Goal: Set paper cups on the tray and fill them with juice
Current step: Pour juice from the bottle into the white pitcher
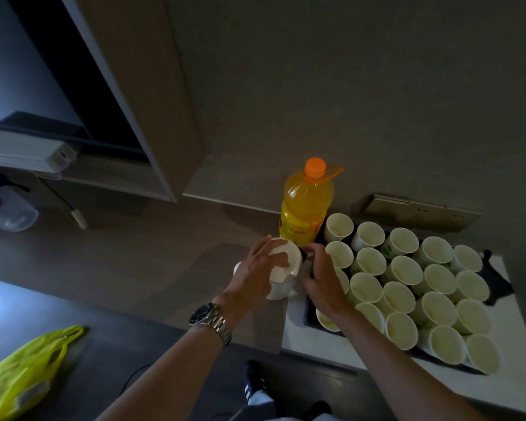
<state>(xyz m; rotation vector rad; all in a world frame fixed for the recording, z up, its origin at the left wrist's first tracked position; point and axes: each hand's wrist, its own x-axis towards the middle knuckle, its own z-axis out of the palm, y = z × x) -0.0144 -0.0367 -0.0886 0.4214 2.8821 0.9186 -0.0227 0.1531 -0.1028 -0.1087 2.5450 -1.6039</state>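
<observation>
Cups, white paper ones [403, 270], nearly fill the dark tray [309, 311] at lower right, all empty. Left hand [257, 268] grips a white cup stack [281, 270]; right hand [322, 275] pinches something I cannot make out, and the capped orange juice bottle [305, 208] awaits.

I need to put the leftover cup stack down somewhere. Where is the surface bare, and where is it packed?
Bare brown counter lies left of the left hand and the cup stack it holds, out toward the clear jug. A white strip runs along the tray's near edge. The tray is packed with paper cups; the juice bottle blocks its far-left corner.

Both hands reach forward close together, left [261, 265] fingers spread, right [319, 271] curled.
</observation>
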